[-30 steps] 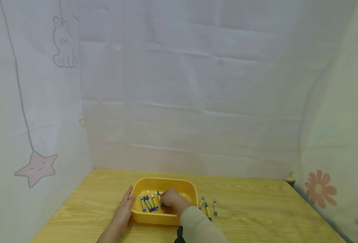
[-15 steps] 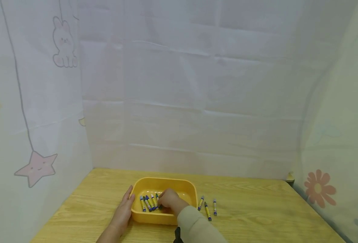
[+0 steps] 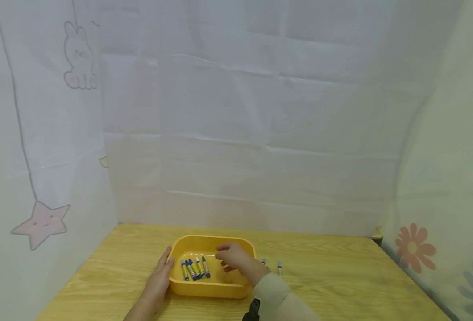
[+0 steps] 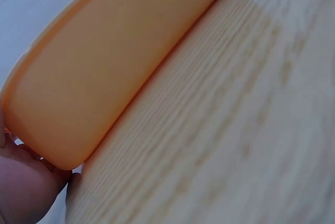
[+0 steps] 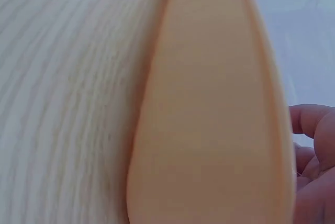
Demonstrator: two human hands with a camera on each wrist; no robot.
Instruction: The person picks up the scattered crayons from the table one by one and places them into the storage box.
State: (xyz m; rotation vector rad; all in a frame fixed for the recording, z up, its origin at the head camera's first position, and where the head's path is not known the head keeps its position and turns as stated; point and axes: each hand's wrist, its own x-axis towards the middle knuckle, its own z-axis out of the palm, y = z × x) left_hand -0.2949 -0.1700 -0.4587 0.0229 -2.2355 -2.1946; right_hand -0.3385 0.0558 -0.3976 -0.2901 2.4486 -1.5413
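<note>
A yellow plastic tray [image 3: 210, 290] stands on the wooden table, its outer wall filling much of both wrist views. Several crayons [image 3: 195, 269] with yellow wrappers and blue ends lie side by side in its left half. My left hand [image 3: 156, 281] rests along the tray's left wall, fingers extended against it. Over the tray's right half is my right hand [image 3: 236, 258], its fingers loosely bent with nothing between them. In the right wrist view, its fingers [image 5: 314, 124] show beyond the tray rim.
To the right of the tray, a crayon [image 3: 279, 269] lies on the table [image 3: 333, 276], and another crayon [image 3: 263, 261] pokes out from behind my right wrist. A white printed sheet [image 3: 236, 133] hangs behind the table and along both sides.
My right hand has let go of a green-tipped crayon beside the others and moved up and right. My left hand stays at the tray. The head view has shifted slightly.
</note>
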